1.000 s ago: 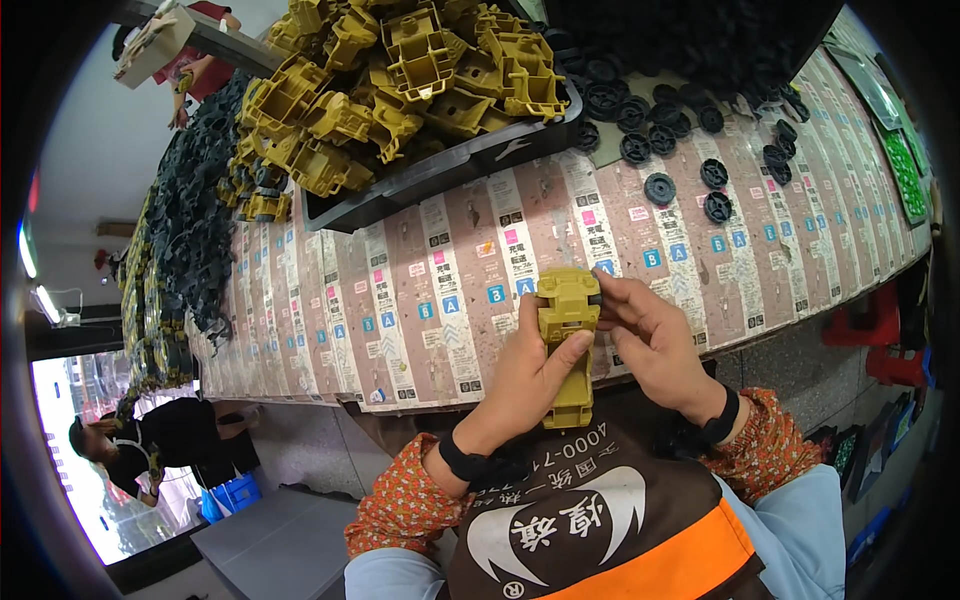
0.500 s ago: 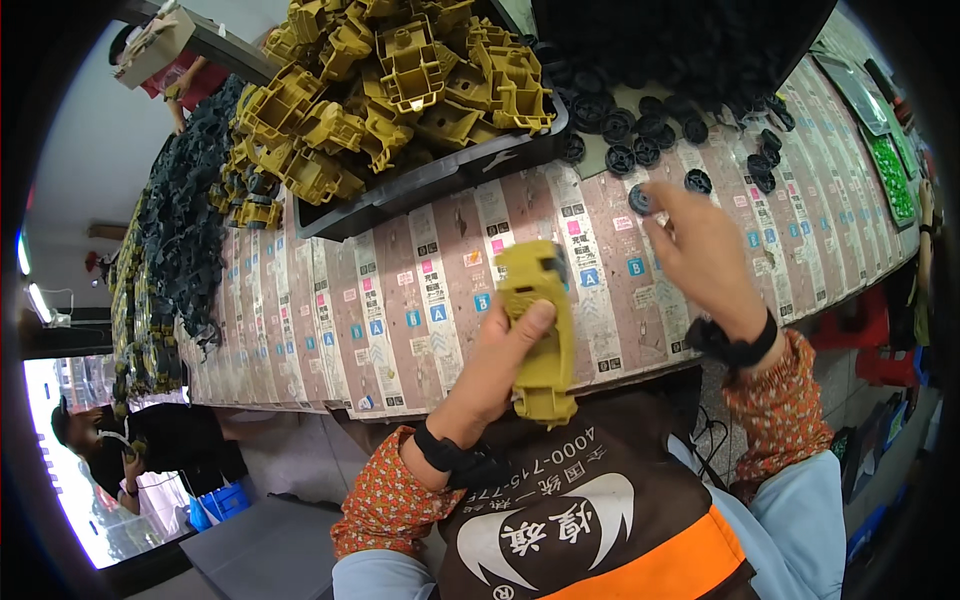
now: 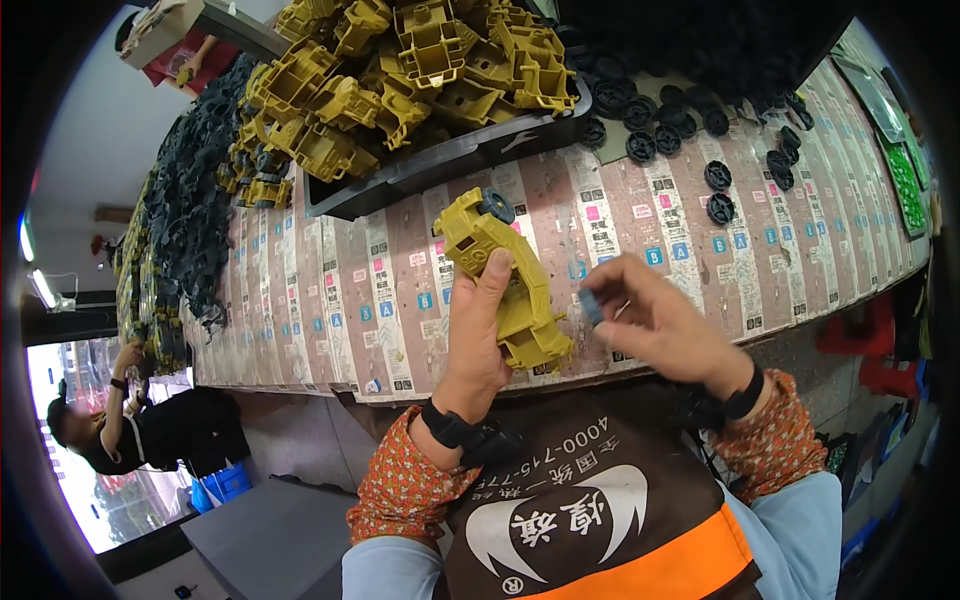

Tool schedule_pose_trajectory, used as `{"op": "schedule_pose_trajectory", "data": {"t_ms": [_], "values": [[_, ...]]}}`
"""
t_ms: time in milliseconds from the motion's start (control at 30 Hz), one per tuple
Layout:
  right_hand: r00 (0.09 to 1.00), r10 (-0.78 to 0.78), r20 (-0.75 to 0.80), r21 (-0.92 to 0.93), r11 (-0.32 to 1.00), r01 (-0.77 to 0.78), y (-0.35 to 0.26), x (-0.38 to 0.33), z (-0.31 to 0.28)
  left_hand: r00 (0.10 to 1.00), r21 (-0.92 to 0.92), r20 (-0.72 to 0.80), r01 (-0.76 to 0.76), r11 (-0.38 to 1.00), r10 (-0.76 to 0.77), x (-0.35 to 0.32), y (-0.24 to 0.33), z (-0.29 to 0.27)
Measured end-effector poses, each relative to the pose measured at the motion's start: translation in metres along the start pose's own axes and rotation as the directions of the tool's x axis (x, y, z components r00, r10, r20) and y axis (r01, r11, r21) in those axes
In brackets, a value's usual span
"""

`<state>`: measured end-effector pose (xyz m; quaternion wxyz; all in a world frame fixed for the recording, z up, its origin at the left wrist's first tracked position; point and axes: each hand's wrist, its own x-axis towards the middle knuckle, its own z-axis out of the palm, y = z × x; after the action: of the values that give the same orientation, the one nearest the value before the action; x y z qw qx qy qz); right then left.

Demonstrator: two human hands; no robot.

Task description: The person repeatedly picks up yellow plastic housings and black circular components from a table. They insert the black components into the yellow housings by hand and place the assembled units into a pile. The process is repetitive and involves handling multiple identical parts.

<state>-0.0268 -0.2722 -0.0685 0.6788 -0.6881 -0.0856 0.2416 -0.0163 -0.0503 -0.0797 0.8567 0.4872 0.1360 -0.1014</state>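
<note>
My left hand [image 3: 474, 325] grips a mustard-yellow plastic toy car body [image 3: 520, 290], tilted above the table's near edge. One dark wheel [image 3: 497, 205] sits at the body's far end. Just right of the body, my right hand [image 3: 665, 325] pinches a small dark toy wheel [image 3: 590, 306] between thumb and fingers, seen nearly edge-on and apart from the car body. Two loose black wheels [image 3: 719, 208] lie on the table beyond my right hand.
A black tray [image 3: 450, 165] heaped with yellow car bodies [image 3: 430, 45] stands at the back. More black wheels [image 3: 655, 130] are scattered beside it. Dark plastic parts [image 3: 185, 210] pile up at left; a green-filled tray [image 3: 900, 185] lies far right. Two other people are at the left.
My right hand has come back toward me with a wheel from the table. The car body in my left hand has tilted and now shows a wheel at its far end.
</note>
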Motion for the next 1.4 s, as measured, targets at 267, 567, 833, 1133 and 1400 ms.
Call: {"op": "schedule_pose_trajectory", "data": {"t_ms": [267,567,833,1133,1400], "values": [[1.000,0.000,0.026,0.219,0.976,-0.006,0.007,-0.004,0.020,0.996,-0.006,0.001,-0.087,0.996,0.087,-0.006,-0.005,0.006],[0.969,-0.211,-0.129,-0.165,0.968,0.188,0.014,-0.020,0.045,0.961,0.086,-0.004,-0.276,0.957,0.277,-0.014,-0.007,0.015],[0.999,-0.040,-0.014,0.117,0.992,0.041,0.018,-0.024,0.052,0.938,0.081,0.047,-0.347,0.934,0.344,-0.015,-0.015,0.020],[0.930,-0.096,-0.355,-0.396,0.916,-0.057,-0.028,-0.007,-0.003,0.933,0.522,0.310,-0.008,0.853,-0.181,-0.010,0.005,0.003],[0.997,-0.065,-0.045,-0.007,0.998,0.065,-0.022,-0.004,-0.038,0.771,0.330,0.465,0.305,0.893,-0.435,-0.006,0.054,-0.005]]}}
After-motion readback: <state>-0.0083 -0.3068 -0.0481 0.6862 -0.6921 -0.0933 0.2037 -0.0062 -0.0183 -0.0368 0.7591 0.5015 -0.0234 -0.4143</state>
